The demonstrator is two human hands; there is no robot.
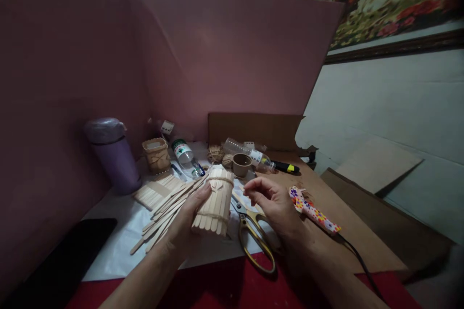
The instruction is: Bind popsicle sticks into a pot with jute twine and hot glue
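Observation:
My left hand (192,212) is wrapped round a craft-stick holder (214,203), a tube of pale wooden sticks with twine round its upper and lower parts and a small bow-like shape on the front. To its right, my right hand (270,200) hovers apart from the holder, thumb and forefinger bent together; whether something small is between the fingertips cannot be made out. Below that hand lie scissors (255,241) with gold handles. Loose craft sticks (163,217) spread out left of the holder, beside a banded bundle of sticks (159,189).
A flowered glue gun (313,210) with a cord lies on cardboard (348,231) at right. Behind stand a brown cup (241,165), twine balls (216,153), plastic bottles (186,157), a woven-look pot (156,154) and a purple tumbler (118,161). A yellow-black cutter (286,167) lies farther right.

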